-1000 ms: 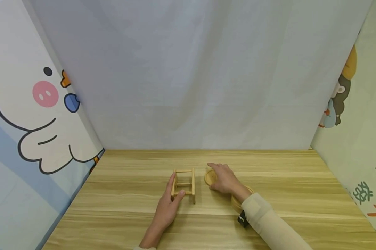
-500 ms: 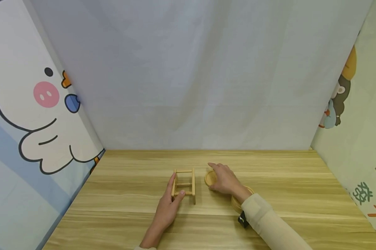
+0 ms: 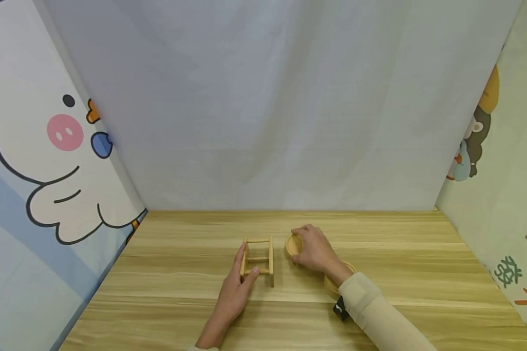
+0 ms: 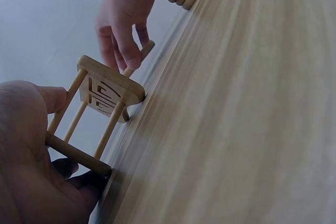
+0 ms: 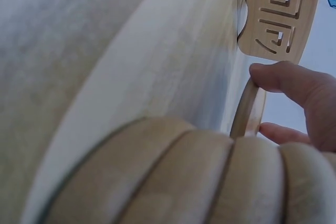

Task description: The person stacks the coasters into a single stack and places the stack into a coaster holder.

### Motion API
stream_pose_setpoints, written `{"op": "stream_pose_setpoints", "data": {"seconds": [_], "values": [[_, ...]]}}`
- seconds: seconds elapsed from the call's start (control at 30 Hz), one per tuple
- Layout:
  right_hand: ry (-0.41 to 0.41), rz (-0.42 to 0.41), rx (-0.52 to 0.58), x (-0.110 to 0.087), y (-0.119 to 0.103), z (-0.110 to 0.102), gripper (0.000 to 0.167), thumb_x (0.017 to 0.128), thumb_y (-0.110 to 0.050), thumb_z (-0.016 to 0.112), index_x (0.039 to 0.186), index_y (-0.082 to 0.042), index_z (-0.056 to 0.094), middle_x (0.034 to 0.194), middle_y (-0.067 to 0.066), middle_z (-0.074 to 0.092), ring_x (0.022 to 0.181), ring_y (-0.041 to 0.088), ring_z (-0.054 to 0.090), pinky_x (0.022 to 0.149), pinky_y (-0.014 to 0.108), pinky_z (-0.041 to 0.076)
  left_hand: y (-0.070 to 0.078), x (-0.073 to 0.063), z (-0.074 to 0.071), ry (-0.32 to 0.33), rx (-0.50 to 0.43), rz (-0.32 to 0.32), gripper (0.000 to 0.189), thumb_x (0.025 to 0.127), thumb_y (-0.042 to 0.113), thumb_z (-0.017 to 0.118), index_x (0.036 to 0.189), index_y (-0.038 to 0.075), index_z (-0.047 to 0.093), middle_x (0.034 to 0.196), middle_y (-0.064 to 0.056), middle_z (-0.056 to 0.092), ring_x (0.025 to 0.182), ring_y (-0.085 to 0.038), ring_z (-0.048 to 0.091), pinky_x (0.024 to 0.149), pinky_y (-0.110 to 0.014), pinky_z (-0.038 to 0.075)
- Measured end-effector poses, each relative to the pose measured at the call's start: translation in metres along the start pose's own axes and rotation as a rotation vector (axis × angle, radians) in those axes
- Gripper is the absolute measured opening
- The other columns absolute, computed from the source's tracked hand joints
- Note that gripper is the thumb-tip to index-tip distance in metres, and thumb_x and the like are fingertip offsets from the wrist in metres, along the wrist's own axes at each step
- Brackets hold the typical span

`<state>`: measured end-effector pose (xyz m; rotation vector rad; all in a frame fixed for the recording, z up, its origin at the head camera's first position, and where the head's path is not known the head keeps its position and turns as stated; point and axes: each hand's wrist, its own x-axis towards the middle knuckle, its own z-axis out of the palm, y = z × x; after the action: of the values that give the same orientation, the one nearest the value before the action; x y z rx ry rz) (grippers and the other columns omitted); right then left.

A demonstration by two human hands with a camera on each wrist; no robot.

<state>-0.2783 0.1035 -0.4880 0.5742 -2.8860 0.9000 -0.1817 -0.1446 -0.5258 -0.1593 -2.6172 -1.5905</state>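
Observation:
A small wooden coaster rack [image 3: 271,258], made of two side panels joined by thin rods, stands on the table. My left hand [image 3: 235,295] holds its left side, thumb along the near rod. The cut-out pattern of one panel [image 4: 107,88] shows in the left wrist view. To the right of the rack, my right hand [image 3: 317,251] pinches a round wooden coaster [image 3: 293,245] between thumb and fingers. It is tilted, its face partly hidden by the hand. Under the right wrist, several more coasters [image 5: 257,177] stand in a row, partly covered by the forearm in the head view.
A small black object [image 3: 340,308] lies by the right sleeve. The wood-grain table [image 3: 180,273] ends at a grey-white curtain [image 3: 263,122] behind. Cartoon-printed panels [image 3: 35,146] close in the sides.
My right fingers have closed on the coaster's edge, and it has tilted up and shifted slightly left. The left hand and the rack have stayed still.

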Motion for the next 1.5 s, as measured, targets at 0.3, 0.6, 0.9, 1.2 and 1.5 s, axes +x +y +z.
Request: {"op": "stream_pose_setpoints", "data": {"seconds": [0.3,0.6,0.9,1.2,1.5], "values": [[0.047,-0.002,0.046,0.001,-0.001,0.000,0.069,0.082,-0.011,0.094,0.144,0.002,0.069,0.143,0.023,0.064,0.132,0.045,0.060,0.107,0.058,0.055,0.000,-0.001,0.000,0.001,-0.008,-0.001,0.072,0.118,0.033,0.057,0.179,0.019,0.021,0.173,-0.032,0.035,0.155,-0.059,0.040,0.121,-0.075,0.037],[0.071,-0.003,0.053,0.002,-0.001,0.000,0.069,0.084,-0.011,0.096,0.145,0.002,0.068,0.144,0.024,0.064,0.135,0.046,0.059,0.110,0.060,0.054,-0.001,0.000,0.001,0.003,0.004,0.002,0.072,0.118,0.034,0.057,0.179,0.020,0.021,0.173,-0.032,0.036,0.154,-0.059,0.041,0.120,-0.076,0.038],[0.094,0.006,0.107,0.002,-0.003,-0.003,0.071,0.083,-0.010,0.096,0.147,0.002,0.067,0.146,0.022,0.062,0.132,0.043,0.063,0.112,0.058,0.054,-0.002,0.000,0.001,-0.002,0.003,0.005,0.073,0.118,0.034,0.056,0.179,0.020,0.020,0.173,-0.033,0.035,0.154,-0.059,0.040,0.120,-0.076,0.038],[0.131,-0.019,0.155,0.001,-0.006,-0.010,0.073,0.081,-0.009,0.098,0.147,0.002,0.067,0.142,0.020,0.063,0.130,0.042,0.063,0.111,0.058,0.054,-0.001,0.000,0.001,-0.006,0.002,0.010,0.072,0.118,0.034,0.056,0.179,0.020,0.020,0.174,-0.032,0.034,0.154,-0.059,0.039,0.120,-0.077,0.038],[0.156,-0.036,0.188,-0.001,-0.011,-0.014,0.072,0.081,-0.011,0.098,0.145,0.001,0.069,0.141,0.018,0.064,0.129,0.042,0.064,0.109,0.060,0.055,-0.003,0.001,0.001,0.000,0.017,0.007,0.072,0.118,0.035,0.056,0.179,0.020,0.020,0.174,-0.031,0.035,0.153,-0.060,0.041,0.119,-0.077,0.039]]}}
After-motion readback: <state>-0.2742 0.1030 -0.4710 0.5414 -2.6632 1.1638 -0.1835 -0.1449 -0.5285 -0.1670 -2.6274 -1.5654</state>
